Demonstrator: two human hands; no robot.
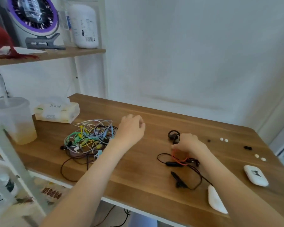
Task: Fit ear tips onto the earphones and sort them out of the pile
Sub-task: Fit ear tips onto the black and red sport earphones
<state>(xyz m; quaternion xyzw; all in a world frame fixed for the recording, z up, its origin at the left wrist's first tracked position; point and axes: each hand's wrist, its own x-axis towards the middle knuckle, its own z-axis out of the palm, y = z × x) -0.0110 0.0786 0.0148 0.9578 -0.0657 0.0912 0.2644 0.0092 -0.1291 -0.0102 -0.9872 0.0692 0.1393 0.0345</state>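
Just right of the tangled pile [88, 138] our left hand [131, 128] hovers, fingers curled under, hold unclear to us, while farther right of the pile our right hand [189, 144] pinches the orange cable [179, 160] of the black earphones [179, 182], loose ear tips [221, 139] beyond.

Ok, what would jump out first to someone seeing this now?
The tangled pile of coloured earphones at the left of the table, with the left hand just right of it. Mid-table, the right hand pinches an orange cable among black ear-hook earphones; loose white and black ear tips dot the right side.
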